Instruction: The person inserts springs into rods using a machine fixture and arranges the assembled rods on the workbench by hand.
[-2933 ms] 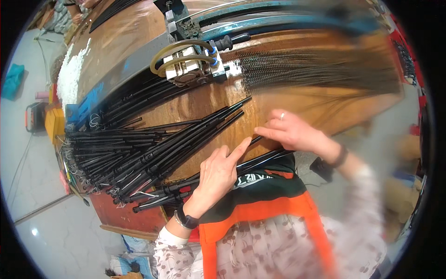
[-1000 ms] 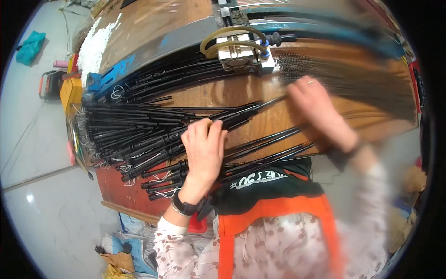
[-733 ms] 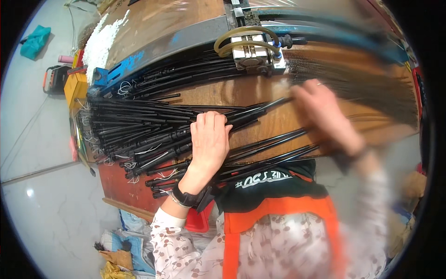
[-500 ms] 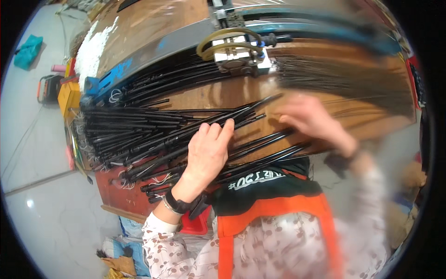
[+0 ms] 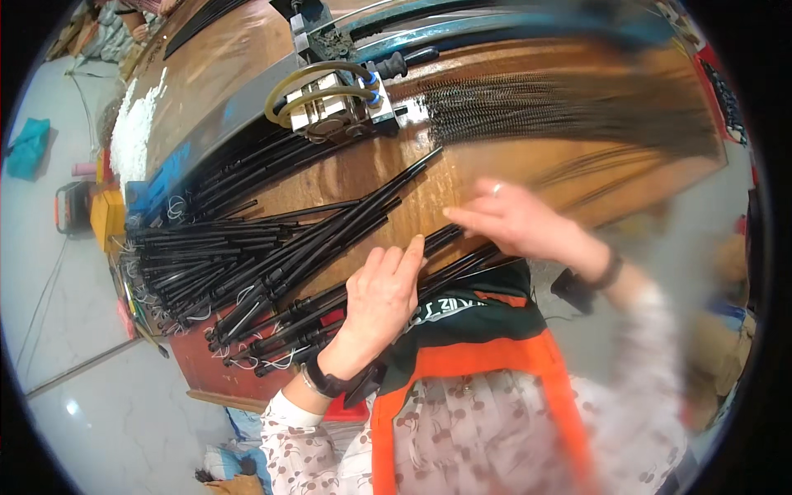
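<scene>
My left hand is curled over slim black rods at the table's near edge, fingers bent and closed around them. The rods pass beneath the palm and come out on both sides. Just right of it, my right hand is above the rods' far ends, slightly blurred, with its fingers apart and nothing visible in them. A ring shows on one finger. A loose bunch of longer black rods slants over a big pile of similar rods at the left, with white strings at their ends.
A metal clamp-like device with curved yellowish hoses stands beyond my hands on a blue rail. Dark thin coiled wires spread over the wooden table at the right. White material and a yellow box are at the left.
The view has shifted, so the table appears farther left. My left hand has moved from the longer bunch to rods nearer me. My right hand has come nearer the left, its fingers now spread.
</scene>
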`<state>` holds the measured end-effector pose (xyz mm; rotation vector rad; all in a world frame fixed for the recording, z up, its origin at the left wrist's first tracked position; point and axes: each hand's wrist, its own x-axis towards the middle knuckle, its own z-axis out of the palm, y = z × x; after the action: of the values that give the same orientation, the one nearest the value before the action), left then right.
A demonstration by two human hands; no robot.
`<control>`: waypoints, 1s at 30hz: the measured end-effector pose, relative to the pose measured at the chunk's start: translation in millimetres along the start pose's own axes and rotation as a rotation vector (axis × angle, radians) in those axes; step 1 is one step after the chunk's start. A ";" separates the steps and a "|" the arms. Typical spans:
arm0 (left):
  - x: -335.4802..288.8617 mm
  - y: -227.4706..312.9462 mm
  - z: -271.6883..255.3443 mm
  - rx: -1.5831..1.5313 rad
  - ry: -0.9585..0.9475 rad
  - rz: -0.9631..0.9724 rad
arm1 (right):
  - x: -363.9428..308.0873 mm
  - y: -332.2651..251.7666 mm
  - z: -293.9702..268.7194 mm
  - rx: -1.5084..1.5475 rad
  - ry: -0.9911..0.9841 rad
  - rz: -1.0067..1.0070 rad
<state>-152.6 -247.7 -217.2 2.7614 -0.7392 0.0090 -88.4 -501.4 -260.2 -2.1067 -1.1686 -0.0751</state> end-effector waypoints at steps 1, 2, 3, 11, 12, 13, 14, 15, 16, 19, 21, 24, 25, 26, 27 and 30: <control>0.3 2.4 4.1 -0.005 -0.004 0.010 | -2.0 -2.0 -0.3 -0.078 -0.054 -0.055; 1.0 4.8 6.9 0.048 -0.113 0.017 | -3.1 -2.5 -0.2 -0.078 -0.053 -0.054; 3.5 7.2 8.9 0.048 -0.114 0.020 | -3.9 -3.4 -0.3 -0.119 -0.038 -0.087; -4.8 11.0 17.9 0.144 -0.103 -0.007 | -18.4 -13.0 -48.5 -0.299 -0.284 0.148; -4.1 8.7 20.1 0.087 -0.152 -0.019 | -17.1 -13.7 -46.3 -0.293 -0.281 0.129; -2.9 6.6 21.4 0.032 -0.200 -0.035 | -15.2 -13.9 -44.8 -0.286 -0.301 0.127; -2.0 5.6 21.9 0.014 -0.210 0.003 | -12.9 -16.5 -43.4 -0.282 -0.319 0.119; -4.4 -0.7 22.4 -0.001 -0.243 0.031 | -8.8 -17.2 -36.0 -0.263 -0.309 0.072; -6.4 -6.8 21.4 -0.018 -0.220 0.048 | -7.6 -18.8 -30.5 -0.280 -0.306 0.087; -6.9 -4.6 18.8 -0.049 -0.197 0.054 | -14.0 -22.0 -29.5 -0.321 -0.295 0.068; -6.1 -5.1 21.6 -0.080 -0.212 0.071 | -12.7 -22.5 -27.9 -0.356 -0.280 0.068; -15.2 -12.6 28.1 -0.141 -0.059 0.089 | -7.0 -21.1 -31.4 -0.282 -0.288 0.111; -17.4 -16.1 26.3 -0.188 0.050 0.119 | -4.1 -16.7 -33.9 -0.202 -0.274 0.138; -14.7 -19.7 23.6 -0.139 0.200 0.110 | -3.7 -10.8 -37.7 -0.132 -0.259 0.186; -10.0 -27.9 17.5 -0.069 0.299 0.119 | -3.5 6.7 -32.9 -0.291 -0.079 0.192; 8.8 -40.6 10.7 0.204 0.253 -0.009 | 10.3 42.2 -24.1 -0.540 0.091 0.210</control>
<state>-125.7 -221.3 -237.7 2.8775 -0.6914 0.4464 -43.6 -522.8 -262.0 -2.6516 -0.9358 -0.4255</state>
